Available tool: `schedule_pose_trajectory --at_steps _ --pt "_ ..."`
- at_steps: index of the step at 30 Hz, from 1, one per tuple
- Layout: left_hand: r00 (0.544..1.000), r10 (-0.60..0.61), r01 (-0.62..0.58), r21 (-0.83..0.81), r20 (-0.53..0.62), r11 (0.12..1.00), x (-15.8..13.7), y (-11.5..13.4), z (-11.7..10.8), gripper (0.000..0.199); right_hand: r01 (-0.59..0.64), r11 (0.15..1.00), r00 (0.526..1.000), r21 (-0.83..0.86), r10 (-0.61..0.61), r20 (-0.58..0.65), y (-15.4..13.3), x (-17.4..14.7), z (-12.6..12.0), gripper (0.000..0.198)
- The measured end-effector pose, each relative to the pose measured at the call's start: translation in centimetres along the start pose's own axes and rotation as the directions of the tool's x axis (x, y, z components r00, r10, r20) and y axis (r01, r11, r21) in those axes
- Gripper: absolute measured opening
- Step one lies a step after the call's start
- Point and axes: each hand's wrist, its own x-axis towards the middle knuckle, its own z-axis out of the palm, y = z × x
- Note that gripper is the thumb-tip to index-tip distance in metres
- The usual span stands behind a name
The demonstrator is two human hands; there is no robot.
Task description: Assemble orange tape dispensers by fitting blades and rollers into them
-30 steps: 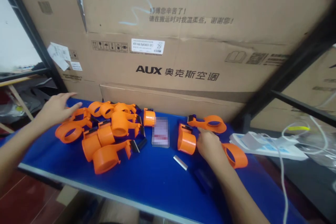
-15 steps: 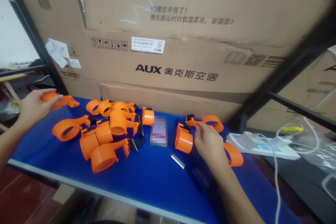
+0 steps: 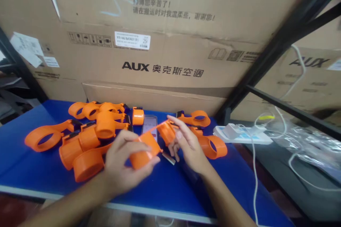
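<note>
Over the middle of the blue tabletop, my left hand [image 3: 125, 159] grips the round hub of an orange plastic tape dispenser [image 3: 145, 150]. The fingers of my right hand [image 3: 186, 142] close around the same dispenser's narrower front end. Whether they also hold a small part is hidden. Below my hands lies a thin silvery metal strip [image 3: 169, 159], partly covered. To the left sits a cluster of similar orange tape dispensers [image 3: 87, 168], several with dark end pieces. A few more orange dispensers [image 3: 213, 148] lie to the right of my right hand.
Behind my hands a phone [image 3: 149, 122] lies flat, partly covered. A large cardboard box [image 3: 165, 56] stands along the back edge. To the right are a white power strip [image 3: 242, 134] with cables, a black rack post [image 3: 266, 49] and clear plastic wrapping [image 3: 306, 149].
My left hand has brought the orange dispenser from the far left to the middle. My right hand has left the dispensers at right and now meets it. The view has shifted right.
</note>
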Motion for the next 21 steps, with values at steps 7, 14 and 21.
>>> schedule_pose_trajectory --at_steps 7,14,21 --pt "0.901 -0.388 0.420 -0.617 0.194 0.666 -2.5 0.3 3.6 0.073 -0.094 0.987 0.992 0.131 0.104 -0.071 -0.7 0.7 -1.1 0.061" --pt "0.228 -0.553 0.896 -0.395 0.801 -0.204 0.0 -0.3 4.7 0.055 -0.022 0.996 0.997 -0.086 0.028 0.066 0.2 0.4 -0.7 0.050" --pt "0.319 -0.764 0.823 -0.563 0.561 -0.070 -1.7 -3.4 5.0 0.046 0.076 0.776 0.994 -0.626 -0.112 -0.017 -0.7 -0.2 -1.8 0.026"
